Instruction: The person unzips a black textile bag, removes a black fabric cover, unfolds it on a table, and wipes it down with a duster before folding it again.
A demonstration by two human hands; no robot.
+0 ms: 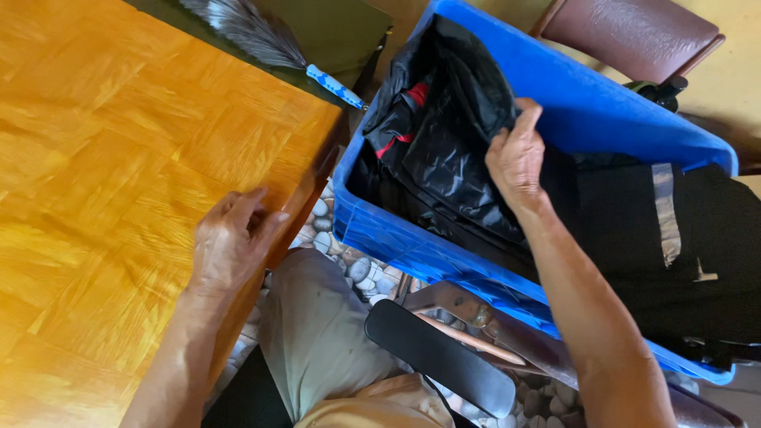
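My right hand (517,154) is down inside the blue plastic crate (602,103), fingers pinched together on a fold of the black garment (452,150) that lies on top of the pile, thumb on one side of the cloth and the other fingers on the far side. My left hand (231,238) rests flat and open on the edge of the wooden table (103,158), holding nothing, just bracing me on the side away from the crate. To do this well, I judge I should keep a firm pinch on a thick fold rather than a loose corner and lift straight up, so the cloth comes free of what lies beneath it without dragging the rest along. The crate is nearly full: beneath and behind my right hand sits more dark clothing, with a bit of red fabric (412,99) showing just beyond my fingertips, and to the outer side of my wrist a black piece with a grey strip (666,210) hangs over the rim. Well beyond my left hand, a feather duster (261,36) with a blue handle lies at the table's far edge. Below my right forearm is a black chair armrest (440,357).
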